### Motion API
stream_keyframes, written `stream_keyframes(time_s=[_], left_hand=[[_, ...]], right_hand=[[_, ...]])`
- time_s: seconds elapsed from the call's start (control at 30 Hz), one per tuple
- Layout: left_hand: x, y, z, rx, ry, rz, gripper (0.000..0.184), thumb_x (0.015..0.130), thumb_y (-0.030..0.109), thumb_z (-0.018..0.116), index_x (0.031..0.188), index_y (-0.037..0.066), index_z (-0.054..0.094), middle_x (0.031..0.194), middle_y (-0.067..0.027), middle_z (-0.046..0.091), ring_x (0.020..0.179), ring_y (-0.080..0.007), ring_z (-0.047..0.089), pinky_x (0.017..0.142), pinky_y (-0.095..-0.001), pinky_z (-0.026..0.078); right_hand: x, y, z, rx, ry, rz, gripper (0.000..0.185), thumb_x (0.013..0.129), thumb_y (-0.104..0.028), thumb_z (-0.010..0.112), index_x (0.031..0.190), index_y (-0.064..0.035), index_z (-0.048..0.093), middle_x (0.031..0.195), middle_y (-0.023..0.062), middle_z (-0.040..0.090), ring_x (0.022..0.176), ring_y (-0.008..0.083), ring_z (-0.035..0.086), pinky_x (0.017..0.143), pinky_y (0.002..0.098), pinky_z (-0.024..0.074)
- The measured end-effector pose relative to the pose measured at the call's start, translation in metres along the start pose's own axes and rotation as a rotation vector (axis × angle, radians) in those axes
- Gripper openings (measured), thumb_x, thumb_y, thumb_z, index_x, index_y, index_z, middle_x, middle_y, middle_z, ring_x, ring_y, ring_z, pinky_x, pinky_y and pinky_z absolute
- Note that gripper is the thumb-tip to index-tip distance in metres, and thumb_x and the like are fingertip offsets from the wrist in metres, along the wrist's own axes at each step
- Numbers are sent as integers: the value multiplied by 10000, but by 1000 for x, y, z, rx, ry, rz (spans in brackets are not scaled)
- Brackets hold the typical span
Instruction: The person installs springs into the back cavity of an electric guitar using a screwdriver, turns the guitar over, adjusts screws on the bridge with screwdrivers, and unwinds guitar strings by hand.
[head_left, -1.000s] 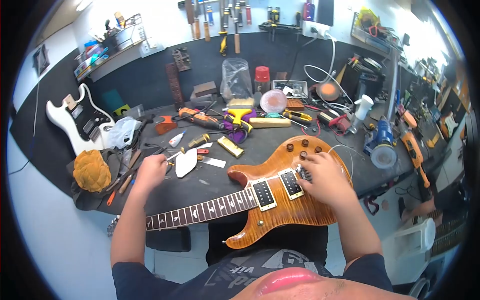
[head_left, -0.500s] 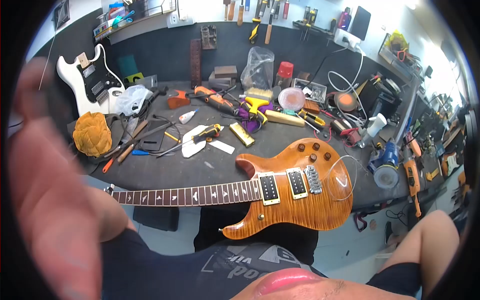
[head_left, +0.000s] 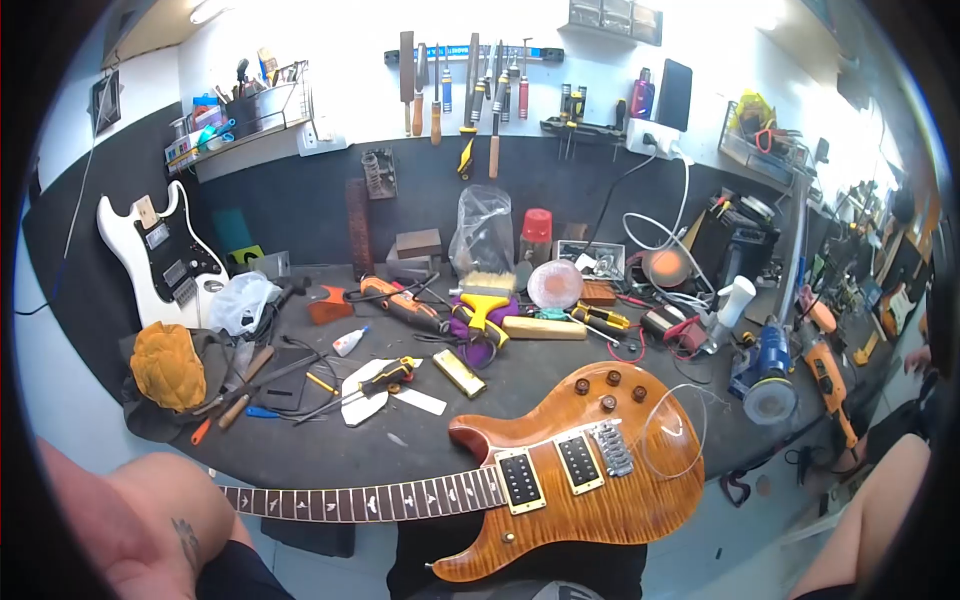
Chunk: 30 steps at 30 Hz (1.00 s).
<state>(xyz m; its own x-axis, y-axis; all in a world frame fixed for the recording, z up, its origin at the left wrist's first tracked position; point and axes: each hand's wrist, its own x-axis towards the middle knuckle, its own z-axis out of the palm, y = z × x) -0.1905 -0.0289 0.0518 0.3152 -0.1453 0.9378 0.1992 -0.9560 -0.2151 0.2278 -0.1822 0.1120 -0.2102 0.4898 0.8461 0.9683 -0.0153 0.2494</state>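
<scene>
Now, in the head view, both hands are outside the frame, so their grip and opening cannot be told; only the left arm and right arm show. The blurred hand seen earlier at left has gone. The glossy, amber, flame-grained guitar lies at the front edge of the dark workbench, a loose coiled string over its rounded body.
</scene>
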Motion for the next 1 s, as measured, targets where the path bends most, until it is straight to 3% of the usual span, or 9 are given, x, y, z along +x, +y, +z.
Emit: stream_keyframes(time_s=[0.3, 0.5, 0.57, 0.63, 0.7, 0.73, 0.8, 0.93, 1.0], left_hand=[[9, -25, 21, -29, 7, 38, 360, 949, 116, 684, 1285, -6, 644, 1266, -189, 685, 1156, -274, 656, 1044, -426, 509], [11, -35, 53, -135, 183, 102, 349, 956, 104, 671, 1286, -6, 647, 1260, -190, 688, 1139, -271, 662, 1038, -425, 515], [19, -41, 74, -184, 265, 158, 346, 958, 100, 666, 1286, -6, 647, 1258, -191, 689, 1133, -270, 664, 1037, -425, 517], [26, -44, 104, -246, 336, 194, 343, 960, 96, 662, 1287, -6, 648, 1256, -191, 690, 1127, -269, 666, 1035, -425, 519], [37, -51, 150, -275, 266, 117, 339, 962, 92, 657, 1287, -6, 649, 1255, -191, 691, 1122, -269, 667, 1033, -425, 521], [41, -55, 178, -252, 169, 24, 338, 963, 90, 655, 1287, -6, 649, 1254, -191, 692, 1119, -268, 668, 1032, -425, 522], [43, -71, 228, -152, -160, -234, 211, 924, 75, 713, 1115, -13, 701, 1019, -143, 734, 917, -234, 737, 847, -369, 581], [10, -146, 325, -238, -503, -619, 238, 942, 115, 714, 1147, -4, 717, 1014, -152, 778, 939, -256, 751, 866, -378, 582], [9, -170, 363, -112, -594, -604, 240, 930, 132, 713, 1130, 0, 734, 1021, -175, 782, 963, -295, 762, 882, -402, 588]], right_hand=[[0, 10, -16, 11, 74, -28, 645, 980, -540, 616, 1328, 2, 638, 1263, 197, 670, 1191, 364, 618, 1051, 544, 461], [-70, -18, -154, 194, 551, -369, 684, 967, -574, 628, 1346, -5, 633, 1277, 202, 666, 1218, 376, 611, 1084, 563, 452], [-103, -25, -177, 327, 632, -327, 697, 962, -586, 632, 1352, -8, 632, 1282, 204, 665, 1227, 380, 608, 1094, 569, 449], [-150, -21, -169, 475, 595, -157, 710, 958, -597, 636, 1358, -10, 630, 1286, 206, 664, 1237, 384, 606, 1105, 575, 446], [-194, -5, -109, 463, 399, 193, 564, 962, -465, 623, 1272, 4, 648, 1161, 178, 655, 1141, 342, 600, 1008, 497, 462], [-217, 4, -76, 492, 303, 365, 491, 964, -399, 617, 1230, 12, 657, 1098, 163, 650, 1093, 320, 598, 960, 458, 471], [-255, 12, -22, 624, 147, 591, 271, 1043, -220, 552, 1134, 9, 664, 1023, 120, 640, 978, 229, 608, 900, 361, 488], [-333, 41, 61, 824, 226, 910, 246, 1047, -206, 616, 1129, 15, 687, 932, 73, 645, 839, 144, 600, 781, 287, 491], [-353, 54, 87, 898, 279, 959, 258, 1062, -221, 612, 1132, 17, 683, 914, 66, 643, 812, 135, 595, 761, 284, 497]])
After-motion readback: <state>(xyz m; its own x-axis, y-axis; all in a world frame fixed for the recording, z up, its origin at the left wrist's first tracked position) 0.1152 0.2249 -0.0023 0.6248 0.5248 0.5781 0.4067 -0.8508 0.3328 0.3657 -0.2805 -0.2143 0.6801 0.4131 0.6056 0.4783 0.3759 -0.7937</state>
